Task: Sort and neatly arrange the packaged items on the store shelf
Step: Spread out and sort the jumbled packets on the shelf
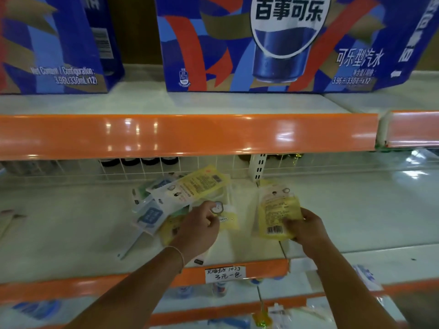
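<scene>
Store shelf (71,222) with orange edging, two hands at a loose heap of packets.

Nearest, a handwritten price label (223,272) sits on the orange front strip below the wrists. On the white shelf board, the right hand (306,230) grips a yellow packet (276,210) by its lower corner, barcode facing up, holding it apart from the rest. The left hand (198,227) is closed, fingers pinching a small packet with a cartoon figure (217,208) at the near edge of the heap. That pile of packets (180,195), yellow, white and blue, lies overlapped and askew mid-shelf. Behind it runs a white wire grid (166,166). Above, on the upper shelf, stand blue cola cartons (261,43).
</scene>
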Demonstrator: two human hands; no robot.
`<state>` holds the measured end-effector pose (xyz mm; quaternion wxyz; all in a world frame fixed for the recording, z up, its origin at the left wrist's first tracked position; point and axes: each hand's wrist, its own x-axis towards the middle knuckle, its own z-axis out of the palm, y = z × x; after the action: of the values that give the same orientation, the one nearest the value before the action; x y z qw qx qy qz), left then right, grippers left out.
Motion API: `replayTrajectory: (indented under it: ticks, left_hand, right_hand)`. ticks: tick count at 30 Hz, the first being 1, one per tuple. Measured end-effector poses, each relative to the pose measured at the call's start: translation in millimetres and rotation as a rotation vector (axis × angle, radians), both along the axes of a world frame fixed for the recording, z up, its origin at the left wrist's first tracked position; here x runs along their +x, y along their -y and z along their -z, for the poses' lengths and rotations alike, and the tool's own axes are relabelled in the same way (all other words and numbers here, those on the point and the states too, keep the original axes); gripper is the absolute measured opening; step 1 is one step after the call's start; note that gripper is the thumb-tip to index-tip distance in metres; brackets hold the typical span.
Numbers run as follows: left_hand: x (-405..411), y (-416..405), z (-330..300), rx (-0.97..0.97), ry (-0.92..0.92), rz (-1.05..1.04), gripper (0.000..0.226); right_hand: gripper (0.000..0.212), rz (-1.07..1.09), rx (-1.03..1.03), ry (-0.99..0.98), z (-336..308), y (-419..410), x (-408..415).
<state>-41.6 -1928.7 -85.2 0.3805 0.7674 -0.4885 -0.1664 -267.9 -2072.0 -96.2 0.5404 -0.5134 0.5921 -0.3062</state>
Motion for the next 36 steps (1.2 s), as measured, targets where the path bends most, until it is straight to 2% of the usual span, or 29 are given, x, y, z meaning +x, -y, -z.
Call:
replayTrajectory:
  ticks: [2,6,8,10,14,17,20,22,24,28,34,36]
  left_hand:
    - [-0.6,0.8,1.4,-0.005,0.007,0.013,0.03]
    - [3.2,-0.7,7.5,-0.007,0.029,0.03,0.034]
    - [6.3,-3.0,10.3,0.007,0.037,0.035,0.036]
    - [9.6,-5.4,12.3,0.01,0.047,0.04,0.037]
    - [18.8,-10.8,13.4,0.007,0.084,0.01,0.033]
    - [32.0,-22.4,18.6,-0.017,0.19,-0.017,0.029]
    - [49.3,-40.5,28.8,-0.012,0.308,-0.074,0.024]
    - [58.3,-50.5,38.4,0.011,0.331,-0.133,0.029]
    - [61.7,-58.9,47.0,0.011,0.297,-0.176,0.03]
    - [67.1,-74.5,56.9,-0.005,0.244,-0.212,0.023]
    - [74.3,-84.7,58.6,-0.107,0.187,-0.278,0.025]
    - [71.0,-84.2,60.6,-0.103,0.193,-0.239,0.028]
  right_hand:
    - [0.036,0.003,-0.051,-0.124,1.1,6.0,-3.3]
    - [0.052,0.019,-0.338,-0.573,1.3,2.3,-2.7]
    - [0.053,0.017,-0.439,-0.763,0.4,-5.7,5.9]
    - [0.049,-0.034,-0.477,-0.827,-0.9,-15.9,22.1]
    - [0.038,-0.134,-0.59,-0.636,8.1,-39.6,64.8]
    - [0.033,-0.223,-0.59,-0.461,10.2,-55.6,93.1]
    - [0.031,-0.273,-0.643,-0.433,5.7,-65.4,115.1]
    - [0.027,-0.281,-0.648,-0.376,1.1,-69.8,129.0]
    - [0.021,-0.278,-0.5,-0.276,-9.0,-76.2,145.8]
    - [0.022,-0.372,0.004,0.095,-24.5,-94.3,183.7]
    - [0.022,-0.415,0.346,0.31,-16.8,-98.0,215.8]
    - [0.018,-0.396,0.365,0.35,-11.9,-98.1,221.1]
